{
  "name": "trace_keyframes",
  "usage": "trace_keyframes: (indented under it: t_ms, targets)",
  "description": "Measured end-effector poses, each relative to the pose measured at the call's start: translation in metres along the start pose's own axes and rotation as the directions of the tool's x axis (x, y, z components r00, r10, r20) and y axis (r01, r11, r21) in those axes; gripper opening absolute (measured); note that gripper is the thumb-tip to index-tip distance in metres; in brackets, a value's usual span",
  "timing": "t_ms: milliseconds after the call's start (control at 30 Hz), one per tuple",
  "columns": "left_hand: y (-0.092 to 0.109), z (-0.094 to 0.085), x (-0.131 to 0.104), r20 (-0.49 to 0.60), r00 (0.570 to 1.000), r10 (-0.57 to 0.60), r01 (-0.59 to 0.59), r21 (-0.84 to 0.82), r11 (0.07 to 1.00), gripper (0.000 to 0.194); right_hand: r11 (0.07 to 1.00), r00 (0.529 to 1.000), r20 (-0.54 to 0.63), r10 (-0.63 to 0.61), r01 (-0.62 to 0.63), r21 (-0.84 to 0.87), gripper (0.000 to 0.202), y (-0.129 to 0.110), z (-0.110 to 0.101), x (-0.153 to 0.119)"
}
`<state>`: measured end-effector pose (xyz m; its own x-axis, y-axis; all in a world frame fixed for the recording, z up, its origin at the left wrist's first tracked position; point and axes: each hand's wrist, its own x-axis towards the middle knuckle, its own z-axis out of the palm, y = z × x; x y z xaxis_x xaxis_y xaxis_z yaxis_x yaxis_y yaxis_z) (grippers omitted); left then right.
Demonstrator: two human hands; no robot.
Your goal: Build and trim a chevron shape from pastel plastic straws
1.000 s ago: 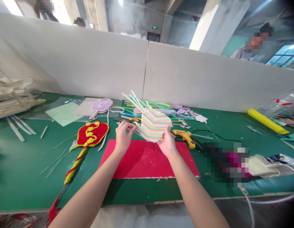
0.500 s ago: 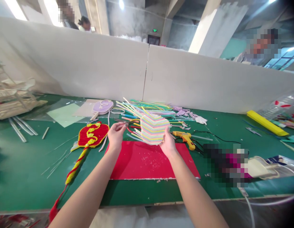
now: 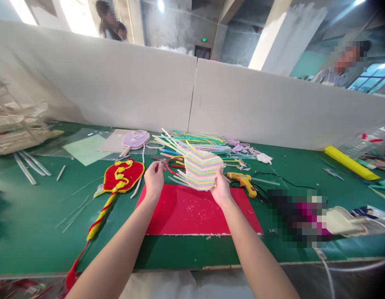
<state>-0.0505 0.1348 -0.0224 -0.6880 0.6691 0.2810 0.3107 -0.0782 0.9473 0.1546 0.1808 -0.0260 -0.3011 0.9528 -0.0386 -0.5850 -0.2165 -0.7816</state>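
Note:
My right hand (image 3: 221, 187) grips the lower right edge of a striped pastel panel (image 3: 202, 170), holding it up above a red board (image 3: 198, 211). Long uncut-looking strips stick out from the panel's upper left. My left hand (image 3: 155, 176) is pinched closed to the left of the panel, apart from it; anything between its fingertips is too small to make out. Just beyond my left fingers lie pliers with red handles (image 3: 170, 167). A red and yellow fan (image 3: 123, 176) with a twisted handle rests left of my left hand.
Behind the panel lie many coloured strips (image 3: 198, 137). A yellow glue gun (image 3: 243, 180) is at the right, near a blurred dark object. A purple fan (image 3: 136, 139) and green sheet (image 3: 86, 149) lie back left. A white partition (image 3: 117, 83) stands behind; two people are beyond it.
My left hand has shifted slightly away from the pliers, toward me. The panel stays in my right hand, nearly unmoved. A person behind the partition at the left shows more now.

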Motion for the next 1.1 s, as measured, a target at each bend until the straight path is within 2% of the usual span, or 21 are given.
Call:
trace_keyframes:
  t_ms: [67,133,167,233,300,367,433,500,633,900,1000,1100]
  targets:
    - [-0.001,-0.001,-0.001,0.012,1.000,0.001,-0.002,0.059,0.998,0.026,1.000,1.000,0.001,-0.003,0.003,-0.004,0.039,0.001,-0.001,0.000]
    - [-0.001,-0.002,-0.003,0.020,1.000,0.017,-0.019,0.098,0.995,0.016,1.000,1.000,0.003,-0.005,0.006,-0.014,0.039,0.001,-0.002,0.000]
    - [0.001,-0.002,-0.004,0.008,0.998,0.057,-0.057,0.130,0.990,0.011,1.000,1.000,0.003,-0.008,0.008,-0.020,0.040,0.001,-0.002,0.000]
    - [0.007,-0.001,-0.008,-0.037,0.976,0.216,-0.202,0.230,0.952,0.027,0.999,1.000,0.003,-0.020,0.020,-0.035,0.041,0.001,-0.002,0.000]
    - [0.015,0.001,-0.014,-0.044,0.905,0.422,-0.385,0.332,0.861,0.030,0.997,0.999,0.022,-0.030,0.031,-0.065,0.043,0.002,-0.001,-0.001]
    - [0.021,0.003,-0.021,0.038,0.821,0.570,-0.544,0.354,0.761,0.022,0.994,0.997,0.068,-0.025,0.032,-0.105,0.045,0.003,0.001,-0.003]
    - [0.023,0.007,-0.026,0.159,0.757,0.634,-0.646,0.328,0.689,0.016,0.991,0.991,0.130,-0.009,0.027,-0.134,0.047,0.004,0.004,-0.005]
    - [0.022,0.010,-0.029,0.237,0.735,0.635,-0.676,0.316,0.665,0.015,0.988,0.986,0.168,0.008,0.018,-0.151,0.048,0.005,0.007,-0.008]
    - [0.018,0.011,-0.028,0.240,0.773,0.587,-0.634,0.329,0.700,0.009,0.986,0.983,0.180,0.024,0.007,-0.167,0.047,0.008,0.012,-0.012]
    - [0.023,0.010,-0.028,0.258,0.780,0.571,-0.626,0.309,0.716,0.005,0.984,0.982,0.191,0.007,0.028,-0.177,0.048,0.009,0.011,-0.013]
    - [0.025,0.011,-0.027,0.265,0.822,0.504,-0.565,0.276,0.778,0.005,0.979,0.984,0.181,0.000,0.036,-0.199,0.046,0.010,0.009,-0.012]
    - [0.025,0.009,-0.023,0.207,0.873,0.442,-0.480,0.192,0.856,0.005,0.979,0.988,0.153,-0.003,0.034,-0.202,0.046,0.011,0.008,-0.011]
